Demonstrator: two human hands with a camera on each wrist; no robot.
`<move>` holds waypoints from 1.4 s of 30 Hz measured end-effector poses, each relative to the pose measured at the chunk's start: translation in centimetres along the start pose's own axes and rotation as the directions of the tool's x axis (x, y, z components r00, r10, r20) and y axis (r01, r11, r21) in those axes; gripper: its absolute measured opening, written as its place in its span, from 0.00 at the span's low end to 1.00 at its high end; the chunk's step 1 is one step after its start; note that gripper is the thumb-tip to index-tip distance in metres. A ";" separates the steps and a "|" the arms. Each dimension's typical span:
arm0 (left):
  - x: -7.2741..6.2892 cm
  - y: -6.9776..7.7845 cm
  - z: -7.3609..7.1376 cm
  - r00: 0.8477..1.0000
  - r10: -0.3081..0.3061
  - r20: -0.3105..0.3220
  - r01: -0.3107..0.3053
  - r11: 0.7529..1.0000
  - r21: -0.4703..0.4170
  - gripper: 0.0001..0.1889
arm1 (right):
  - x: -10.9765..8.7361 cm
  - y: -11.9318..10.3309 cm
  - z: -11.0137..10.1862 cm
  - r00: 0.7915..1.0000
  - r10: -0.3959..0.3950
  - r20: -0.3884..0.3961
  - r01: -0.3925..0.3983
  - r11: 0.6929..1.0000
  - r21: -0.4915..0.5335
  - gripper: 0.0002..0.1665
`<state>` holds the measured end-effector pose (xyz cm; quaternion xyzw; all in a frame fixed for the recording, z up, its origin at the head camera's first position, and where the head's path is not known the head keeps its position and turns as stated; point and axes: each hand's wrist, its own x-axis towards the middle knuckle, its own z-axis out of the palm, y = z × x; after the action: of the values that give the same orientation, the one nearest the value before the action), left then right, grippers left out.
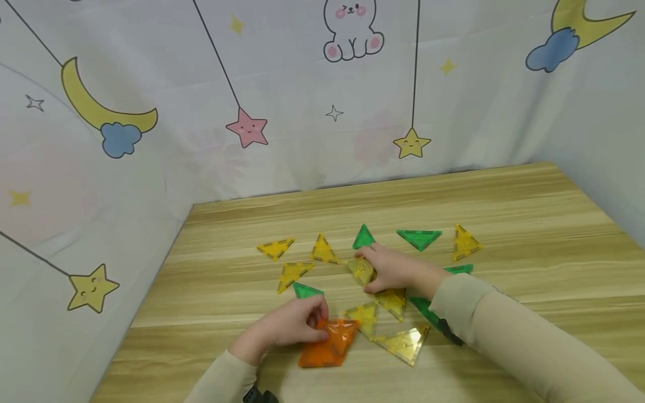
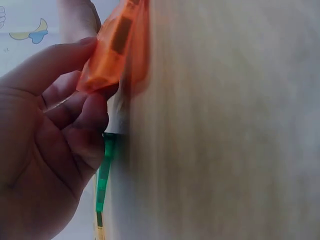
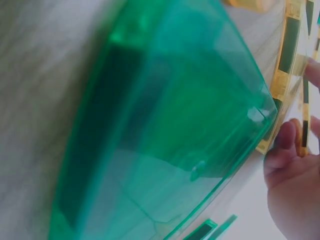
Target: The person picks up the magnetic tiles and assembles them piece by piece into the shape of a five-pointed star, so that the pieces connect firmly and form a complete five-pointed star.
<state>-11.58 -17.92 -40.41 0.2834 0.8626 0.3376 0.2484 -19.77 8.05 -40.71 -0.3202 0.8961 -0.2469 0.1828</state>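
- Tiles of orange plastic, overlapping, sit on the near side of the counter, below the left hand.
- Left grip is clamped on these; the left wrist view shows an orange piece pinched, tilted at the wooden surface.
- Right hand has its grip clamped on a pale yellow triangle, a fingertip and the thumb at opposite sides.
- Green triangle lies just beyond the right fingertips; another green piece lies just beyond the left hand.
- Yellow triangles spread between the hands, with more farther left.
- White cloth printed with moons and stars hangs behind.
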 end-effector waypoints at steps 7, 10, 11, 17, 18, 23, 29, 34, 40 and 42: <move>-0.2 0.4 0.3 0.999 0.037 -0.004 -0.036 0.992 0.118 0.13 | 0.0 0.1 0.2 1.000 -0.022 -0.013 0.022 1.000 -0.001 0.42; -0.3 0.5 0.4 0.999 0.049 -0.012 -0.047 0.986 0.161 0.13 | 0.0 0.1 0.4 0.999 -0.030 -0.032 0.030 0.999 0.015 0.42; -0.3 0.5 0.5 0.998 0.054 -0.013 -0.051 0.983 0.176 0.13 | 0.0 0.1 0.4 0.999 -0.028 -0.041 0.029 0.999 0.025 0.43; -0.4 1.0 0.7 0.998 0.063 -0.027 -0.054 0.963 0.264 0.14 | -0.6 0.1 0.1 0.996 -0.009 -0.092 0.020 0.993 0.120 0.43; -0.5 1.1 0.7 0.998 0.059 -0.029 -0.049 0.962 0.270 0.15 | -0.8 0.0 0.0 0.995 -0.003 -0.097 0.016 0.990 0.140 0.43; -0.6 1.3 0.9 0.998 0.056 -0.011 -0.051 0.958 0.281 0.26 | -1.6 0.0 -0.4 0.994 -0.001 -0.109 0.022 0.981 0.195 0.42; -0.3 1.6 1.5 0.994 0.108 0.033 -0.113 0.941 0.320 0.28 | -2.9 0.0 -0.3 0.994 -0.038 -0.107 0.056 0.982 0.179 0.42; -0.4 1.7 1.6 0.989 0.145 0.022 -0.143 0.923 0.357 0.27 | -4.2 -0.2 0.2 0.990 -0.122 -0.074 0.131 0.981 0.143 0.41; -0.3 1.6 1.7 0.986 0.168 0.014 -0.160 0.909 0.384 0.28 | -5.8 -1.3 1.9 0.986 -0.168 -0.019 0.169 0.975 0.147 0.40; -0.4 1.6 1.7 0.986 0.169 0.010 -0.160 0.908 0.389 0.28 | -6.2 -1.9 2.6 0.983 -0.183 0.000 0.181 0.972 0.149 0.39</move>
<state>-9.72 -16.44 -40.31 0.3944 0.8883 0.1833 0.1476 -13.07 10.05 -40.71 -0.3880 0.8410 -0.3265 0.1887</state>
